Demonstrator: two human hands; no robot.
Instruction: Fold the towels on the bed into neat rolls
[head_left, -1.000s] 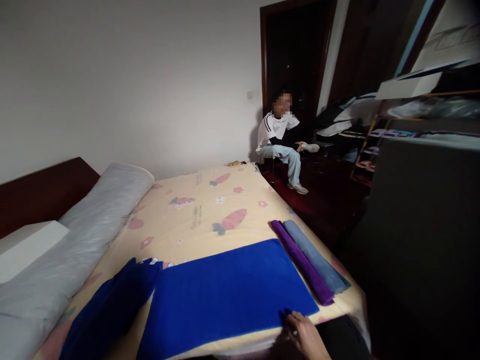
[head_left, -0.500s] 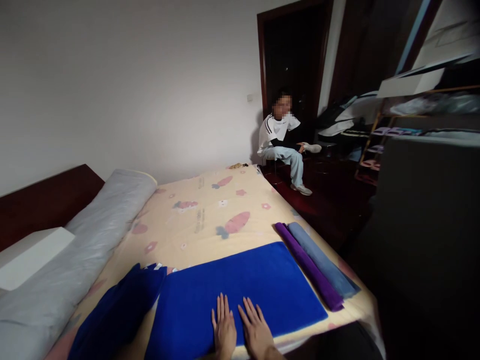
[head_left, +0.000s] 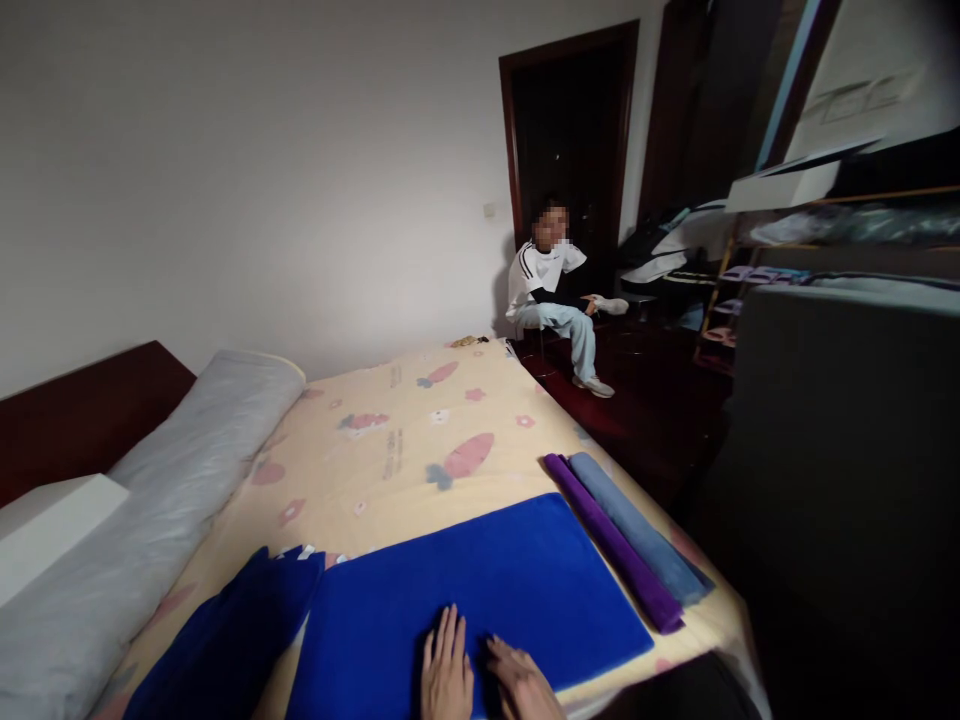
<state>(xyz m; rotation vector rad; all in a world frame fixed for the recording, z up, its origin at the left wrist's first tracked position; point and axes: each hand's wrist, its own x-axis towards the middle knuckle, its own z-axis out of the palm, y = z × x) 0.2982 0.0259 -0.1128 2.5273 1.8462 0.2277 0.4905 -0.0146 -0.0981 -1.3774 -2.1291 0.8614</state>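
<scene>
A blue cloth (head_left: 480, 570) lies spread flat on the bed near its front edge. My left hand (head_left: 447, 665) rests palm down on it, fingers stretched out. Just to the right, my right hand (head_left: 521, 680) is over the same cloth near its front edge, with its fingers bent; what is under the fingertips is hidden. More blue cloth (head_left: 232, 630) lies bunched at the left, with small white tags at its top. Right of the flat cloth lie a rolled purple cloth (head_left: 615, 545) and a rolled grey-blue cloth (head_left: 641, 525), side by side.
A long grey pillow (head_left: 210, 460) and a white box (head_left: 56, 520) are at the left. A person (head_left: 551, 290) sits on a stool beyond the bed (head_left: 397, 430). A dark cabinet (head_left: 847, 450) and shelves (head_left: 724, 290) stand at the right.
My right hand's fingers have gone from stretched flat to bent. My left hand stays flat on the cloth. The view has shifted slightly.
</scene>
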